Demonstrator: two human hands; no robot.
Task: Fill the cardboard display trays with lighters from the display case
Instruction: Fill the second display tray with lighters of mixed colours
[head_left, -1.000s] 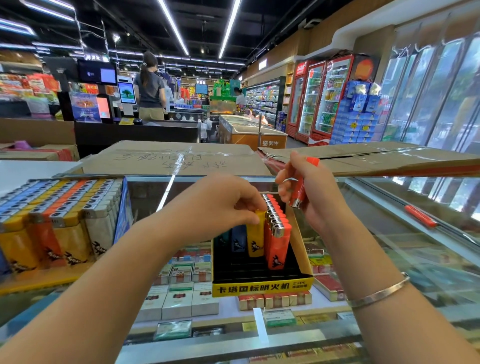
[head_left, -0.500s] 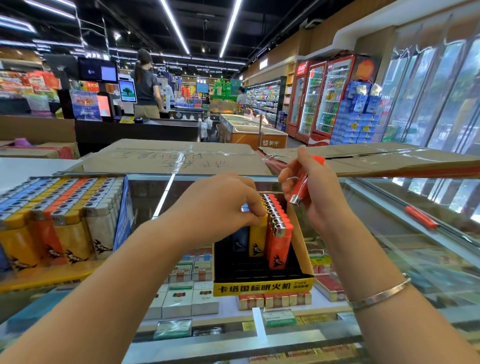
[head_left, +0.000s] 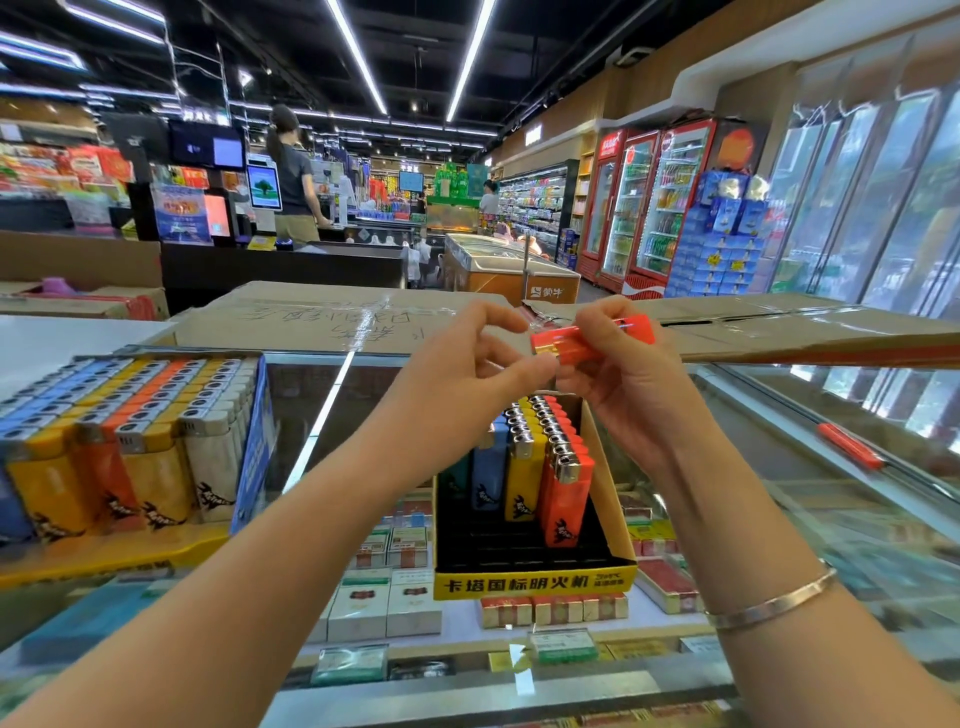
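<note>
Lighter (head_left: 592, 340) first: it's an orange one, held up above the glass counter (head_left: 779, 499) and lying nearly flat, long axis running left to right with a slight tilt, right end a bit higher. Can't quite tell which end is the metal top, since fingers cover most of it.

Right hand (head_left: 631, 395) has it, palm turned toward the camera, fingers curled round the body from behind and the thumb near the left end. There's a thin bracelet (head_left: 774, 603) on that wrist. Left hand (head_left: 462, 374) is just beside it with thumb and forefinger coming together at the lighter's left end, other fingers loosely bent; whether it's actually pinching or only touching, I can't say for sure. Both forearms reach up from the bottom of the frame and meet in the middle.

Right under the hands sits the small cardboard tray (head_left: 535, 584) with a yellow front strip, on the counter. It's partly filled: a row of orange lighters (head_left: 563, 493) standing upright on the right side, then yellow, blue and a dark green one to the left, front slots bare black.

Off to the left on the counter is a bigger full tray (head_left: 254, 447) packed with upright lighters in blue, yellow, orange and white. A flattened cardboard box (head_left: 332, 317) lies behind the hands. One more orange lighter (head_left: 849, 446) lies on the counter rail to the right.
</note>
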